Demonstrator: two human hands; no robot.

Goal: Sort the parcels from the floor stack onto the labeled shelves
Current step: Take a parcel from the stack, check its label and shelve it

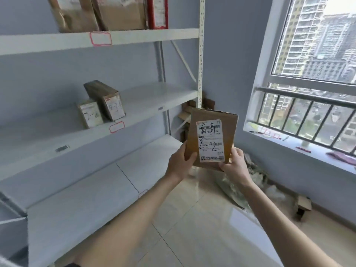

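Observation:
I hold a flat brown cardboard parcel (227, 128) upright in front of me, its white shipping label with handwritten marks facing me. My left hand (180, 163) grips its lower left edge, thumb on the front. My right hand (236, 166) grips the lower right corner. To the left stands a white metal shelf unit (154, 97). Two small parcels (104, 107) with handwritten labels sit on its middle shelf. Larger brown boxes (107, 12) fill the top shelf. Red-bordered label tags (100, 38) are stuck on the shelf edges.
More cardboard boxes (189, 110) are piled in the corner behind the shelf post. Plastic bags and packaging (256, 176) lie on the tiled floor under the window. The windowsill (289, 149) at right carries pens and papers. A small box (304, 206) sits by the wall.

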